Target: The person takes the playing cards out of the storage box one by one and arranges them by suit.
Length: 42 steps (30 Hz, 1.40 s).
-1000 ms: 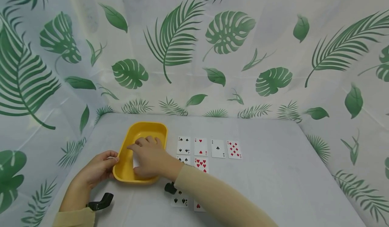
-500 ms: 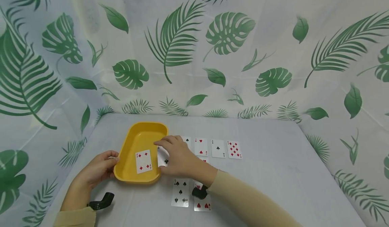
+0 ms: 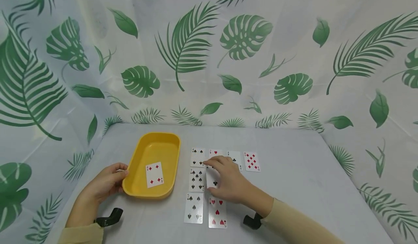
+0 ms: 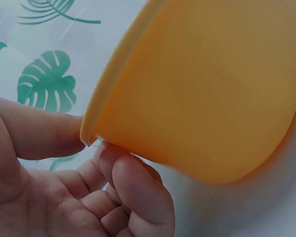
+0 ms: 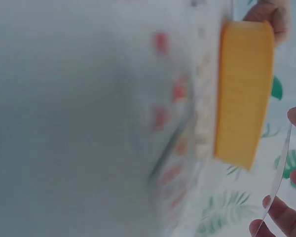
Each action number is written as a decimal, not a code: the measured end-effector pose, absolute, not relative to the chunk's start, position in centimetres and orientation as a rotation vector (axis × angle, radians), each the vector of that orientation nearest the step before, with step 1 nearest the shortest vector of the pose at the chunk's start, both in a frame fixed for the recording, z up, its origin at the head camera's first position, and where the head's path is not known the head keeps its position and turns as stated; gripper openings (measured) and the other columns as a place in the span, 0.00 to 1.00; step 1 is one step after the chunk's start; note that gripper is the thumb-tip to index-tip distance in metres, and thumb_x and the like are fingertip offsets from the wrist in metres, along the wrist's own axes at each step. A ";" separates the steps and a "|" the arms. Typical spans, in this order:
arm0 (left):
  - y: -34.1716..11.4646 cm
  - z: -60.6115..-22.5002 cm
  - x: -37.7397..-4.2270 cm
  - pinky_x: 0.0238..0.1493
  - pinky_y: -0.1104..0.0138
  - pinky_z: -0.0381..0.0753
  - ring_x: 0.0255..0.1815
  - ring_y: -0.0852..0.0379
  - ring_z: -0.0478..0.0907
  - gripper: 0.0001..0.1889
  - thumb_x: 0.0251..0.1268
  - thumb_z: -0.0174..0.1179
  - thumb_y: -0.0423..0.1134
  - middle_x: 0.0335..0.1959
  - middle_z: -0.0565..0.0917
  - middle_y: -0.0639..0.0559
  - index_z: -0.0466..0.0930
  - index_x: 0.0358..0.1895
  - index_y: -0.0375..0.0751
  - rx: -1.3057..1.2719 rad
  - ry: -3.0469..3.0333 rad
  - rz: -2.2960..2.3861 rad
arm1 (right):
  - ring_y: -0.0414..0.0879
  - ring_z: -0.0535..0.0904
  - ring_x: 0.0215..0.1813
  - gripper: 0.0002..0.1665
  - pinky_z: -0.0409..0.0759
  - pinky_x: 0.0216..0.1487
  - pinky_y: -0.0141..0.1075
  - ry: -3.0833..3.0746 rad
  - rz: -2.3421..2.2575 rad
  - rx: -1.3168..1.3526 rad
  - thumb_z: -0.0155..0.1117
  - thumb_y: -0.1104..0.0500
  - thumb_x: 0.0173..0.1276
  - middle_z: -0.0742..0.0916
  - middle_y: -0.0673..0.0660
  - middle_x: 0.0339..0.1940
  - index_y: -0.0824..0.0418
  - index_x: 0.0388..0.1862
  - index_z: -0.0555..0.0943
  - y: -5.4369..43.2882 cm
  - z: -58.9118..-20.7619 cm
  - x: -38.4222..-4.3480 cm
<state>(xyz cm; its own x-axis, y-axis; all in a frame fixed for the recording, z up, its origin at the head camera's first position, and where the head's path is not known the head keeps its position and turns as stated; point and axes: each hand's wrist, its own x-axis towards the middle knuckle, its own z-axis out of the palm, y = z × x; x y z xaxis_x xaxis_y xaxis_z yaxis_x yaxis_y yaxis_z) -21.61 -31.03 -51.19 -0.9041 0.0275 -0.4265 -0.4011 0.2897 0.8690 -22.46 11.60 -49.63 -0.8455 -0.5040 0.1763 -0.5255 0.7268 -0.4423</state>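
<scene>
At the left, my left hand (image 3: 106, 182) pinches the rim of the yellow plastic tray (image 3: 158, 148), thumb on one side and fingers beneath the edge in the left wrist view. One playing card, the 4 of diamonds (image 3: 154, 174), lies face up in the tray. My right hand (image 3: 230, 180) holds a playing card with black clubs (image 3: 210, 181) by its edges between thumb and fingertips, over the laid-out cards. In the right wrist view that held card (image 5: 281, 170) shows edge-on, lifted off the table. The card beneath my right hand is hidden.
Face-up cards lie in rows right of the tray: 4 of spades (image 3: 197, 157), 2 of hearts (image 3: 215, 152), ace of clubs (image 3: 233, 160), 8 of diamonds (image 3: 251, 161), 7 of spades (image 3: 196, 180), 5 of spades (image 3: 193, 208), 5 of hearts (image 3: 217, 215). Leaf-print cloth (image 3: 209, 73) surrounds the table.
My right hand has lifted the clubs card out of the tray and carried it right, over the rows, uncovering the 4 of diamonds. My left hand keeps its grip on the rim.
</scene>
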 end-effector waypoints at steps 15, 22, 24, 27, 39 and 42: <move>-31.1 -51.4 -21.7 0.37 0.63 0.85 0.36 0.50 0.80 0.19 0.84 0.51 0.40 0.43 0.84 0.45 0.66 0.66 0.31 -0.371 2.205 1.643 | 0.52 0.79 0.68 0.45 0.79 0.64 0.63 -2.950 0.608 0.642 0.87 0.52 0.49 0.84 0.49 0.67 0.49 0.70 0.81 17.9 -53.2 -21.7; -31.1 -51.4 -21.7 0.37 0.63 0.86 0.36 0.51 0.80 0.19 0.85 0.52 0.40 0.43 0.85 0.45 0.66 0.66 0.31 -0.345 2.202 1.654 | 0.53 0.80 0.68 0.43 0.78 0.59 0.66 -3.027 0.557 0.557 0.87 0.54 0.50 0.85 0.51 0.66 0.49 0.68 0.82 18.2 -53.2 -21.7; -31.1 -51.4 -21.6 0.37 0.63 0.85 0.36 0.51 0.80 0.18 0.85 0.51 0.40 0.42 0.84 0.46 0.66 0.66 0.31 -0.329 2.201 1.657 | 0.54 0.80 0.70 0.43 0.77 0.61 0.67 -3.048 0.546 0.543 0.87 0.53 0.50 0.85 0.51 0.67 0.48 0.68 0.82 18.2 -53.2 -21.7; -31.2 -51.4 -21.6 0.37 0.63 0.85 0.36 0.52 0.79 0.17 0.85 0.51 0.39 0.40 0.84 0.48 0.66 0.64 0.31 -0.299 2.199 1.665 | 0.55 0.78 0.73 0.43 0.75 0.65 0.69 -3.067 0.520 0.530 0.87 0.51 0.51 0.84 0.51 0.69 0.47 0.68 0.81 18.2 -53.3 -21.8; -31.2 -51.2 -21.5 0.37 0.63 0.85 0.36 0.51 0.79 0.16 0.85 0.51 0.39 0.41 0.84 0.47 0.67 0.63 0.31 -0.306 2.193 1.669 | 0.60 0.73 0.77 0.46 0.68 0.72 0.72 -3.008 0.541 0.664 0.86 0.51 0.51 0.80 0.54 0.75 0.47 0.72 0.80 16.8 -51.9 -21.5; -31.2 -51.1 -21.5 0.37 0.63 0.85 0.36 0.51 0.79 0.16 0.85 0.51 0.39 0.41 0.85 0.46 0.67 0.63 0.31 -0.301 2.192 1.673 | 0.61 0.71 0.78 0.48 0.66 0.74 0.71 -2.985 0.559 0.721 0.86 0.49 0.51 0.79 0.53 0.77 0.46 0.74 0.78 15.6 -51.3 -21.7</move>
<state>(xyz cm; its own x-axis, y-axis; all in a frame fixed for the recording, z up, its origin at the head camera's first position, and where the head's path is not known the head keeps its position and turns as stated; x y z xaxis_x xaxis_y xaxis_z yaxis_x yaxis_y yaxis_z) -21.48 -31.17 -51.14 -0.9105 0.0506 -0.4104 -0.3825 0.2739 0.8824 -21.66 15.65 -51.30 -0.8930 -0.4383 0.1025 -0.4457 0.8291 -0.3375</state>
